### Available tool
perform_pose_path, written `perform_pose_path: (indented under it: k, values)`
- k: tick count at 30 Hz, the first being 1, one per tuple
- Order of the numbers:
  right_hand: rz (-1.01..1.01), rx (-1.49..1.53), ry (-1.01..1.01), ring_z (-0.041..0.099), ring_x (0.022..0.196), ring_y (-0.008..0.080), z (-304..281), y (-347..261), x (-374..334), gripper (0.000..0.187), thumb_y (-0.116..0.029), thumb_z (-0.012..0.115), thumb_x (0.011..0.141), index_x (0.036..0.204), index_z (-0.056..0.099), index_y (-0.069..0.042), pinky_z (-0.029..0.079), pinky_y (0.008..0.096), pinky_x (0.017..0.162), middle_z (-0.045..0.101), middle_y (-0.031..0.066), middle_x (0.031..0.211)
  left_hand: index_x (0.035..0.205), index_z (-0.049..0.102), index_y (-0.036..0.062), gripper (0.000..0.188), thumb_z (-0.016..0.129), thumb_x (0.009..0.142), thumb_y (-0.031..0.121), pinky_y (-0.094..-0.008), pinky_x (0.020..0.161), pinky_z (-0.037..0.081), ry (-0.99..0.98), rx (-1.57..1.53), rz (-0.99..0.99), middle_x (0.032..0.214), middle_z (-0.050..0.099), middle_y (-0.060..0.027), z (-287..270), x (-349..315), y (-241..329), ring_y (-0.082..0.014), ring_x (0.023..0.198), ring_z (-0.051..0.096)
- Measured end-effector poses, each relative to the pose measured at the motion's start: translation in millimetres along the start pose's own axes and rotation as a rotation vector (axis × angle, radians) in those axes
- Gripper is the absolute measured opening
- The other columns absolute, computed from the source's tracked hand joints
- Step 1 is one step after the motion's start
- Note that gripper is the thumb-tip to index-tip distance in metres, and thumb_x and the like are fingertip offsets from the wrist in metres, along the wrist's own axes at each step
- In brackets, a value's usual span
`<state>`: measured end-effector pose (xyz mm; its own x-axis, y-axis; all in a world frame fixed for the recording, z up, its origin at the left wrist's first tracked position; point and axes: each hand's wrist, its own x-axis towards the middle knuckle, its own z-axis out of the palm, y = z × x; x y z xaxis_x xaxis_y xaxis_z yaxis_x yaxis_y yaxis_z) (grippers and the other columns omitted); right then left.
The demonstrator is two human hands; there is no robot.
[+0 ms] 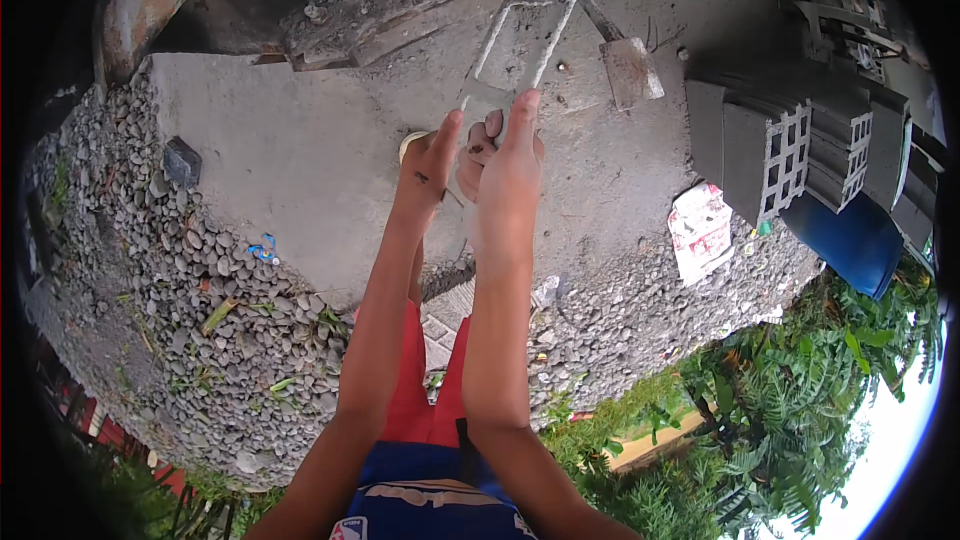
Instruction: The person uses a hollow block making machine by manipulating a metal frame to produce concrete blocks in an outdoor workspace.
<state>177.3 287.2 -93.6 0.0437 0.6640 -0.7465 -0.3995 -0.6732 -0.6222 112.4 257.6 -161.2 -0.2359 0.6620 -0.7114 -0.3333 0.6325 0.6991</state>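
A long grey ladder-like frame (pixel 515 45), with pale edges and crosspieces, stretches away from me at the top middle. Its near end is in both my hands. My left hand (pixel 432 155) closes on the left side, thumb pointing forward. On the right side my right hand (pixel 515 135) is closed too, its thumb along the edge. The undersides of both grips are hidden. Just right of the frame, a spade (pixel 632 75) with a flat, cement-smeared blade lies on the concrete. Part of a pale yellowish slipper (pixel 410 145) shows beside my left hand.
Hollow concrete blocks (pixel 785 155) are stacked at the right, near a blue drum (pixel 850 240). A torn printed sack (pixel 700 230) lies on gravel. Loose stones (pixel 240 310) border the concrete slab (pixel 280 150) on the left, where a dark block (pixel 182 162) sits. Planks (pixel 400 5) lie at the far side.
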Motion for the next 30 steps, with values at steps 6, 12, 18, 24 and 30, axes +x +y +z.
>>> perform_pose_path:
  k: [6, 12, 18, 24, 30]
  values:
    - [-0.065, -0.075, -0.001, 0.020, 0.038, 0.0033, -4.1, 2.4, 6.2, 0.045, -0.051, 0.036, 0.081, 0.065, 0.035, -0.009, 0.014, 0.0196, 0.035, 0.027, -0.0041, 0.050, 0.053, 0.031, 0.0105, 0.043, 0.045, 0.082, 0.039, -0.0233, 0.042, 0.016, 0.021, -0.032, 0.048, 0.052, 0.024, 0.0071, 2.8, -1.2, -15.8, -0.0043, 0.049, 0.021]
    - [-0.155, -0.061, 0.020, 0.019, 0.038, 0.0038, -16.1, 13.8, -15.1, 0.047, -0.053, 0.035, 0.081, 0.062, 0.033, -0.010, 0.015, 0.0199, 0.035, 0.026, -0.0046, 0.049, 0.054, 0.033, 0.0099, 0.041, 0.044, 0.083, 0.036, -0.0235, 0.043, 0.016, -0.006, 0.025, 0.077, 0.052, 0.024, 0.0067, 4.7, -7.6, -17.3, -0.0046, 0.050, 0.020]
    - [-0.051, -0.060, -0.013, 0.020, 0.040, 0.0037, -10.6, 2.9, 15.5, 0.047, -0.053, 0.034, 0.081, 0.061, 0.033, -0.010, 0.016, 0.0198, 0.035, 0.025, -0.0047, 0.050, 0.055, 0.034, 0.0091, 0.040, 0.044, 0.083, 0.036, -0.0230, 0.043, 0.017, 0.002, 0.018, 0.061, 0.053, 0.027, 0.0062, 3.4, 2.1, -16.3, -0.0046, 0.051, 0.022]
    - [-0.105, -0.122, 0.008, 0.020, 0.040, 0.0042, -16.3, 17.4, -17.1, 0.047, -0.052, 0.033, 0.082, 0.062, 0.032, -0.010, 0.014, 0.0203, 0.036, 0.025, -0.0045, 0.051, 0.056, 0.038, 0.0051, 0.042, 0.043, 0.084, 0.036, -0.0237, 0.044, 0.021, 0.011, 0.046, 0.174, 0.054, 0.028, 0.0053, -2.7, -8.9, -29.3, -0.0051, 0.052, 0.025]
    - [0.130, 0.077, 0.041, 0.017, 0.038, 0.0045, -28.5, 1.6, -22.0, 0.045, -0.052, 0.033, 0.082, 0.067, 0.031, -0.011, 0.012, 0.0201, 0.036, 0.026, -0.0038, 0.051, 0.057, 0.038, 0.0011, 0.046, 0.045, 0.082, 0.039, -0.0255, 0.044, 0.024, 0.062, 0.233, 0.038, 0.053, 0.028, 0.0036, -3.4, -20.9, -27.4, -0.0071, 0.052, 0.026]
